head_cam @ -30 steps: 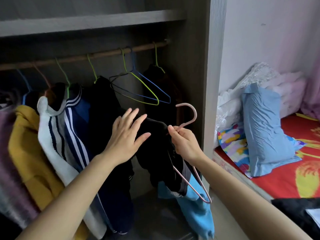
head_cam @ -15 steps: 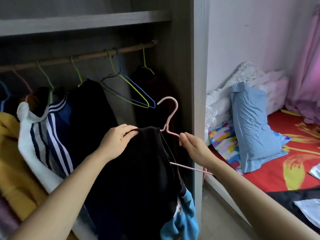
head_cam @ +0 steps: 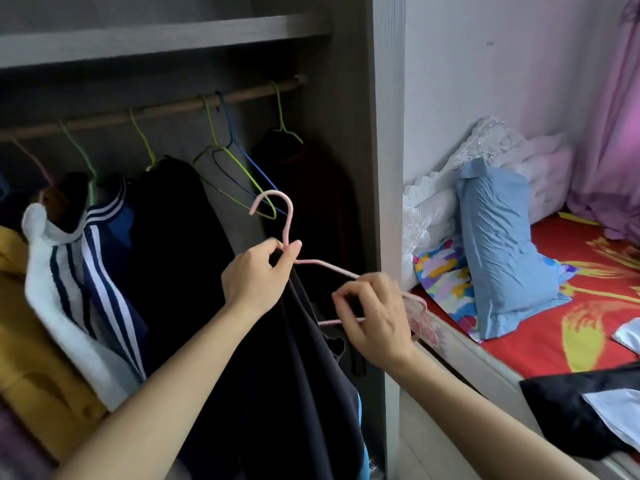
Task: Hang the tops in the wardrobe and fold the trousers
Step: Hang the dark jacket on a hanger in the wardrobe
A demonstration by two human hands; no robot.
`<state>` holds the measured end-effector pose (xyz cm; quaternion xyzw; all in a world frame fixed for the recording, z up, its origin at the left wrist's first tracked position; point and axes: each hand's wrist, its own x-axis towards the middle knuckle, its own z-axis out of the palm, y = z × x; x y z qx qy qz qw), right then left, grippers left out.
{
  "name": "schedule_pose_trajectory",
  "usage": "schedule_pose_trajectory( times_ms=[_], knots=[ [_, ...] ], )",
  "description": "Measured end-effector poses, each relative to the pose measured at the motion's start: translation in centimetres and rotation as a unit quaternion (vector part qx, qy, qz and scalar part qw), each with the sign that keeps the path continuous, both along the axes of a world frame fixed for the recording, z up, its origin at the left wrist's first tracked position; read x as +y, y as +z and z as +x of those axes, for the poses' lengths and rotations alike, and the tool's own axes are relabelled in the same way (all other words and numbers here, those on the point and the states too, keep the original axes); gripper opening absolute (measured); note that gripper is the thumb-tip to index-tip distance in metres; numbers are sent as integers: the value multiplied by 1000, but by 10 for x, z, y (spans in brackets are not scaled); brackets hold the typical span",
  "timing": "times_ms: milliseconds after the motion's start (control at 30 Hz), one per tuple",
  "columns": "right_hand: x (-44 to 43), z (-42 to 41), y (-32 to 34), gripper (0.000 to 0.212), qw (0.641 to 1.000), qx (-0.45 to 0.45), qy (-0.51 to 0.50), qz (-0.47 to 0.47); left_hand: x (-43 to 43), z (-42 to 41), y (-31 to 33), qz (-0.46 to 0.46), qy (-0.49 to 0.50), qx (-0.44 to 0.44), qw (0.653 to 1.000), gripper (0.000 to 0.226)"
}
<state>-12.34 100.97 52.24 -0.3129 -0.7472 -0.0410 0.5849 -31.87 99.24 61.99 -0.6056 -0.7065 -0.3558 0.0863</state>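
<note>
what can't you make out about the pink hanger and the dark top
Head view, pink hanger: its left half is hidden by the left hand and the dark top.
Head view, right hand: it covers part of the pink hanger's right arm.
Head view, dark top's hem: cut off by the bottom edge.

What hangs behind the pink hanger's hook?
Behind the pink hanger: two empty hangers, green and blue, on the rail, beside a dark garment. The left hand and black top cover whatever is lower.

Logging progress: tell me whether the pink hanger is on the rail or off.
Off. The hanger has its hook free below the rail; the left hand pinches its neck, the right hand grips its arm.
</note>
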Motion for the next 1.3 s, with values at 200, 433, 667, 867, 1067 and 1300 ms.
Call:
schedule_pose_trajectory(
  times_ms=[200,433,667,867,1067,1300],
  knots=[
    [-9,-12,-25,50,954,-176,120,-212,-5,5,17,108,-11,9,994,41],
    [9,-20,-19,27,897,13,229,-378,-11,-3,25,174,-18,-28,984,43],
    [18,-18,-30,25,843,-290,213,-400,-10,-12,28,190,-9,-27,981,48],
    [42,23,-37,43,866,-343,58,-359,-9,-51,17,206,50,39,977,45],
    [64,60,-18,43,925,-310,-4,-218,-9,-92,-11,203,54,199,957,46],
    [57,35,32,44,949,-245,57,-189,-3,-75,-24,181,-40,221,958,50]
  ],
)
